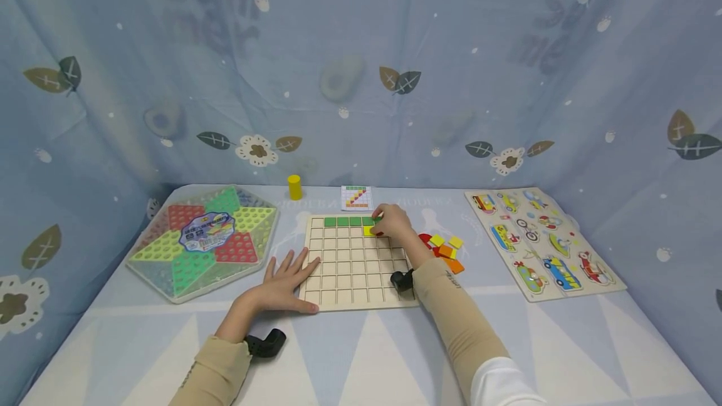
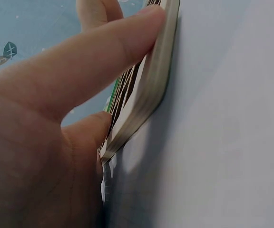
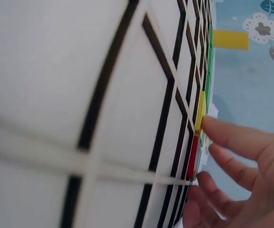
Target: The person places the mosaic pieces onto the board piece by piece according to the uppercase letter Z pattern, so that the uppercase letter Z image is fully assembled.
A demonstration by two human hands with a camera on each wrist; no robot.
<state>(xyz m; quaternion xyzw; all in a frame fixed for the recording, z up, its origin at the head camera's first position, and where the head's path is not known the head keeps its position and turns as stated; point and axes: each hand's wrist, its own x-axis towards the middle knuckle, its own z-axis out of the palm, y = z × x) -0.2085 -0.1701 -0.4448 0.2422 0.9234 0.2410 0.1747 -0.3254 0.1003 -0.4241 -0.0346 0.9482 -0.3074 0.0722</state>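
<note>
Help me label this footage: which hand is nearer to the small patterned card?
Right. The right hand is just in front and to the right of the card; the left hand is farther off, at the left edge of the board.

Soft, even head-view light; dim left-wrist view; blurred right-wrist foreground

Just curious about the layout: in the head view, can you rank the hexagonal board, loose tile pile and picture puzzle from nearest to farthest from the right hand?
From the right hand:
1. Loose tile pile, just right of the grid board.
2. Picture puzzle, farther right.
3. Hexagonal board, across on the left.
</note>
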